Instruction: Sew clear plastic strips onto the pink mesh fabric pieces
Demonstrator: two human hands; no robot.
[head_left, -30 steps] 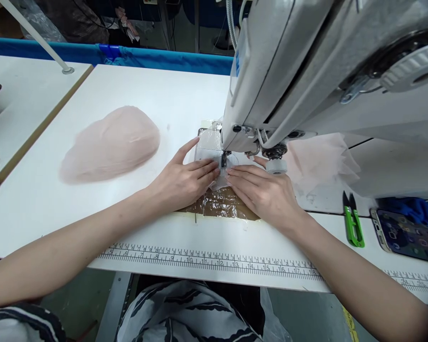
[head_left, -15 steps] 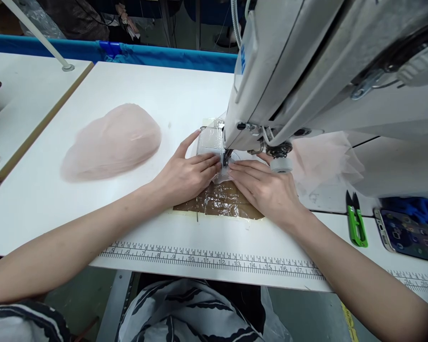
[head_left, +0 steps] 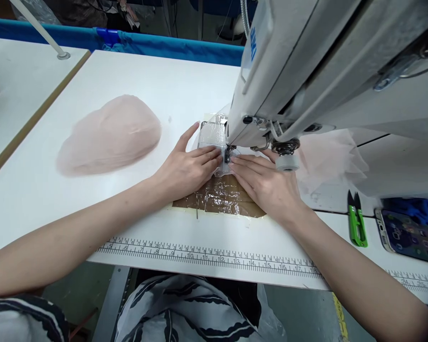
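My left hand (head_left: 183, 168) lies flat on the white table (head_left: 135, 85), fingers stretched toward the needle and presser foot (head_left: 228, 154) of the grey sewing machine (head_left: 324, 61). My right hand (head_left: 266, 183) lies flat opposite it, fingertips at the needle. Between the fingertips both hands press down a small sheer piece of fabric (head_left: 223, 170). It rests on a patch of shiny brown tape (head_left: 221, 197) in front of the needle plate.
A mound of pale pink sheer fabric (head_left: 110, 135) lies to the left. More pink pieces (head_left: 328, 156) sit behind the machine head. Green thread snips (head_left: 356, 218) and a phone (head_left: 410, 235) lie at the right. A printed ruler (head_left: 207, 259) runs along the table's front edge.
The view has shifted slightly closer and lower. Both hands stay flat at the needle; the fingertips have crept a little toward the presser foot.
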